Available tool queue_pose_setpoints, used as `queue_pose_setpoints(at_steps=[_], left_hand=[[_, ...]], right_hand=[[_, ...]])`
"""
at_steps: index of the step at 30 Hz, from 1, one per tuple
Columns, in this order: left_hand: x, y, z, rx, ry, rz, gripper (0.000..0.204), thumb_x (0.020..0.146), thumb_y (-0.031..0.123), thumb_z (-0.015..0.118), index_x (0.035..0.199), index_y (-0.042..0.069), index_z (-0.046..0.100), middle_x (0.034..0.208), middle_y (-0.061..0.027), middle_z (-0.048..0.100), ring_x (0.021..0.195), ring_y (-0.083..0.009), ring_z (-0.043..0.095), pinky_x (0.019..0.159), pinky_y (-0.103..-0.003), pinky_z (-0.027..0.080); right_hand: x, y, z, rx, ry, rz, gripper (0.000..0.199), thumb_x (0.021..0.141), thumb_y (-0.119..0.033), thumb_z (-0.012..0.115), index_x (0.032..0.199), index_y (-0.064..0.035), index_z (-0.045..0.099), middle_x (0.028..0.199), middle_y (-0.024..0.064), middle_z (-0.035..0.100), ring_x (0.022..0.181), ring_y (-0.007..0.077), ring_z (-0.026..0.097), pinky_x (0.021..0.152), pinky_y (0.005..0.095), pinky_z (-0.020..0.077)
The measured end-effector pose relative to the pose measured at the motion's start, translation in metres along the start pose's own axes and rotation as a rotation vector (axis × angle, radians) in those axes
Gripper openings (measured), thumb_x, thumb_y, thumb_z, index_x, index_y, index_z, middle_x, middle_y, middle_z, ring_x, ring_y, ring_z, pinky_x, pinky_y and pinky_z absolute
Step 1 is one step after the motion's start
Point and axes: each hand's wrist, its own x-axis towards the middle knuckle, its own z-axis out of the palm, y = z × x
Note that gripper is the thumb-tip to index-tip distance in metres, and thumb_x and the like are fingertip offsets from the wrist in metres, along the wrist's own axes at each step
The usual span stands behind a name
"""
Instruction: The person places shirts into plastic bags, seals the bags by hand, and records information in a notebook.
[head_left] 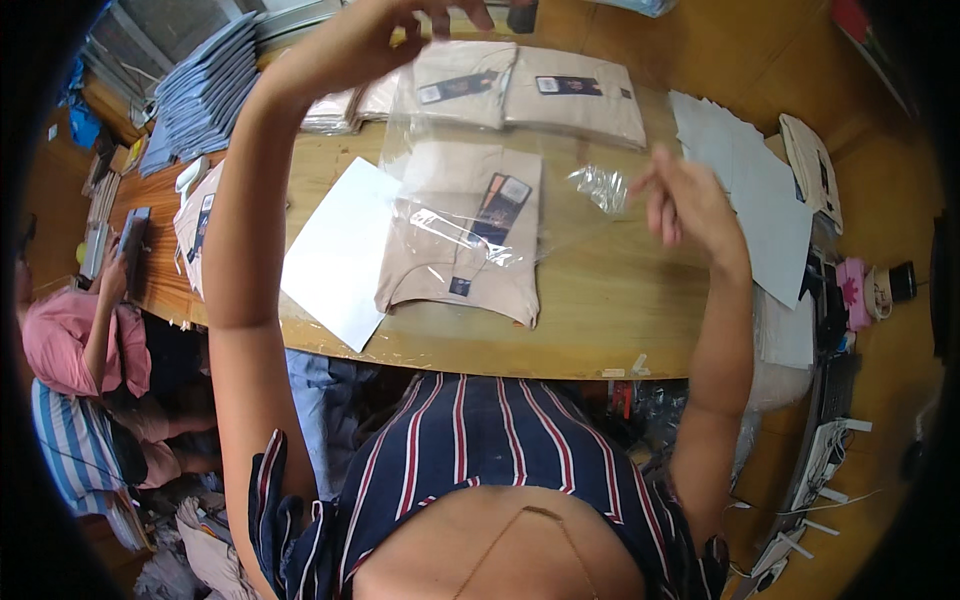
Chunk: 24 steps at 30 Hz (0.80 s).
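Note:
A folded beige garment with a dark hanging tag lies on the table before me. Over its upper part spreads a clear plastic bag, creased and shiny near its right side. My right hand is at that side, fingers curled at the bag's edge in what looks like a grip. My left hand reaches past the bag to the far side, its fingers bent but apart. The top of the picture cuts it off partly, and I see nothing between its fingers.
Bagged beige garments lie at the table's far side. White sheets flank the work, with more white sheets at right. A tall stack of blue garments stands far left. A person in pink is at the left.

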Motion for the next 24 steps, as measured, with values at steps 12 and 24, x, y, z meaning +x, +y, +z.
queue_pose_setpoints(at_steps=[12,24], left_hand=[[-0.011,-0.024,-0.032,0.454,1.222,0.048,0.017,0.075,0.002,0.052,0.091,0.005,0.058,0.081,-0.0066,0.058,0.071,-0.0119,0.054,0.059,-0.018,0.040],[-0.120,-0.183,0.183,-0.015,0.603,-0.997,0.010,0.061,0.002,0.059,0.071,0.001,0.060,0.066,-0.0105,0.060,0.060,-0.0194,0.058,0.058,-0.029,0.045]], right_hand=[[0.114,-0.080,0.019,-0.132,1.093,-1.285,0.016,0.069,-0.010,0.057,0.083,-0.0043,0.062,0.085,0.0149,0.058,0.068,0.0203,0.057,0.056,0.0296,0.0420],[0.192,0.151,0.120,0.559,0.411,-0.253,0.018,0.072,0.012,0.049,0.084,-0.0002,0.046,0.071,0.0095,0.056,0.063,0.0149,0.057,0.055,0.0211,0.0453]])
